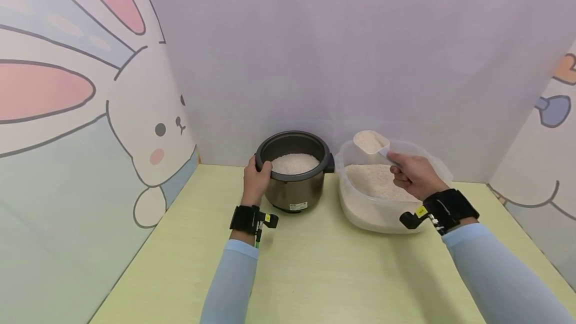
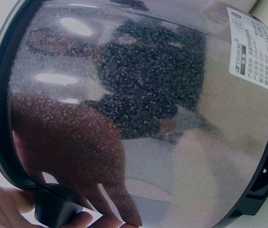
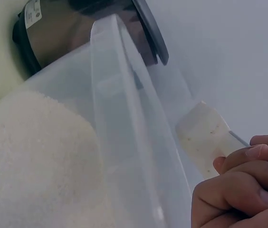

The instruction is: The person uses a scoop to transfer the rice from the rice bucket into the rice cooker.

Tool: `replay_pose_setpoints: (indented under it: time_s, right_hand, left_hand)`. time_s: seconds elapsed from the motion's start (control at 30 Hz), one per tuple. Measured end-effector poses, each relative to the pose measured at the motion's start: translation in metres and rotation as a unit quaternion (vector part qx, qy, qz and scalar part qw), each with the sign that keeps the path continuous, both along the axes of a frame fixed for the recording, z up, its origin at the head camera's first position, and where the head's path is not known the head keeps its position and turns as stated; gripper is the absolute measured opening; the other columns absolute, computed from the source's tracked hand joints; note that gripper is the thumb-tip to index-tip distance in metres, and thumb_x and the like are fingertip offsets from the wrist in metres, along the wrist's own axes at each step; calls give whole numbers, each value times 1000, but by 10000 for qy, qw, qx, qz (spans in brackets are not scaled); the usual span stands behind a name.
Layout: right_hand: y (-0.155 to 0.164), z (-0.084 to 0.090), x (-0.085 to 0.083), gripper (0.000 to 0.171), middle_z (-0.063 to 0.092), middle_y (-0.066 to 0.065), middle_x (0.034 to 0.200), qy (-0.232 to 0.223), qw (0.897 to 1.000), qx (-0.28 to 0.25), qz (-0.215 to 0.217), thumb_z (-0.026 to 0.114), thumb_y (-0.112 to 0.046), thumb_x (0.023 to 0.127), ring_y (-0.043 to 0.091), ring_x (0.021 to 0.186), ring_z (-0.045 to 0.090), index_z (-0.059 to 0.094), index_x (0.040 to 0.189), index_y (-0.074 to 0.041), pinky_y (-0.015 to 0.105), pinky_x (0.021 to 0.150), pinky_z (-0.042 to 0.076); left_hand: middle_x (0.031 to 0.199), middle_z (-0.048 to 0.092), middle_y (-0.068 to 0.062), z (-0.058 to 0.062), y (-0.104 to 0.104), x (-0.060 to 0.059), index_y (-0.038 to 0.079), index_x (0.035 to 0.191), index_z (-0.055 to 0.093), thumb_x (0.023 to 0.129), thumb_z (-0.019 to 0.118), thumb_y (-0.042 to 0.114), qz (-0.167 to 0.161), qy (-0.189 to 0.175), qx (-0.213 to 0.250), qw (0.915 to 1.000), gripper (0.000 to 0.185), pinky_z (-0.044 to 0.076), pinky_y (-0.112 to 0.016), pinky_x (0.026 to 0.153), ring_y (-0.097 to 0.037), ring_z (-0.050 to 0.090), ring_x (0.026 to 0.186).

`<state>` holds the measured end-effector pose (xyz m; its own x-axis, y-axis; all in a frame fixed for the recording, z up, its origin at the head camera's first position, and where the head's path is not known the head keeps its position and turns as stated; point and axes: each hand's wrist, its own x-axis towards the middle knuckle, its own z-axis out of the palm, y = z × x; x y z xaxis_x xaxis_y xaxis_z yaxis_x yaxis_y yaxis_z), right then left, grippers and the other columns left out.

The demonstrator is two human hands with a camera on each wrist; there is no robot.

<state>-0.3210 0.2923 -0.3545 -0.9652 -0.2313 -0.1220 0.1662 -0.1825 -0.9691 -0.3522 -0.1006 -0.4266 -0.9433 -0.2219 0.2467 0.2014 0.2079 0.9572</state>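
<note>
A dark rice cooker, lidless, stands on the table with white rice inside. My left hand grips its left side, thumb over the rim; in the left wrist view the fingers curl about the black side handle. To the right stands a translucent plastic tub of rice. Over the tub's far part, my right hand holds a white scoop by its handle, level and filled with rice. The right wrist view shows the curled fingers from the side.
The pale yellow-green table carries both containers near its back edge. Behind them hangs a plain light curtain. A wall with a cartoon rabbit borders the left; another printed wall borders the right. The cooker's right handle is close to the tub.
</note>
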Motion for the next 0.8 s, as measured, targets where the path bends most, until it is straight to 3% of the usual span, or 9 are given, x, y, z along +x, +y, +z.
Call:
replay_pose_setpoints:
  time_s: [0.2, 0.47, 0.8]
  right_hand:
    - [-19, 14, 2, 29, 43, -3, 73, -80, 9984, -446, -325, 48, -26, 109, 10, 56, 22, 40, 125, -4, 27, 53, 23]
    - [-43, 26, 4, 26, 44, -2, 73, -27, 9962, -523, -701, 50, -25, 108, 6, 52, 30, 43, 119, -2, 24, 50, 25]
    - [-74, 29, 5, 26, 42, -2, 73, 67, 9962, -506, -699, 47, -24, 109, 6, 51, 29, 47, 121, -2, 23, 50, 26]
  left_hand:
    - [84, 39, -4, -1, 0, 0, 3, 146, 46, 98, 51, 25, -26, 20, 30, 10000, 52, 33, -35, 67, -18, 37, 69]
    - [83, 38, -4, -1, -1, 0, 3, 148, 45, 98, 50, 26, 5, -51, -49, 10000, 55, 33, -36, 68, -18, 36, 69]
    - [106, 50, -11, 0, -1, 0, 2, 152, 42, 99, 51, 26, 3, -82, -14, 10000, 58, 36, -36, 74, -22, 45, 85]
